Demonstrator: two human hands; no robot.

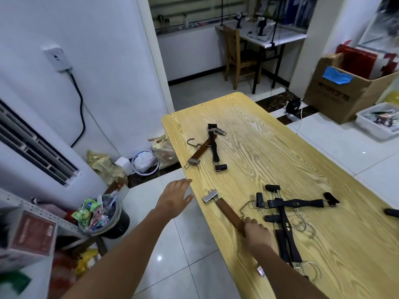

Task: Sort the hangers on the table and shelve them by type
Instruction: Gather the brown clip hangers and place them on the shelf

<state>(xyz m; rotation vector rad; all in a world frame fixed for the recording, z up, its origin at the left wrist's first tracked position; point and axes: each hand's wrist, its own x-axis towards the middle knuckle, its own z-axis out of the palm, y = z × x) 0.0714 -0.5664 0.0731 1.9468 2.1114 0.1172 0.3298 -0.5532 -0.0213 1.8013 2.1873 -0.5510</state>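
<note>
The round bin (121,223) is overflowing with crinkled wrappers (90,214). Your right grip (257,233) is clamping the brown wooden hanger (226,210) at the grainy desk (280,147). Your left grip (174,197) is hovering, fingers apart.

Left hand (175,196) flat, right hand (257,231) curled.

Light wooden table (269,137), grain running lengthwise, corners rounded. Toward the far end, a brown clip hanger (199,152) and a black clip hanger (214,147) are laid crossed and touching. Near the left edge, a second brown hanger (226,210) is seen set diagonally, its metal clip (209,196) pointing away. Just beside it, to the right, a cluster of black hangers (295,203) is piled, overlapping. A dark object (391,212) is cut off at the right border.
</note>
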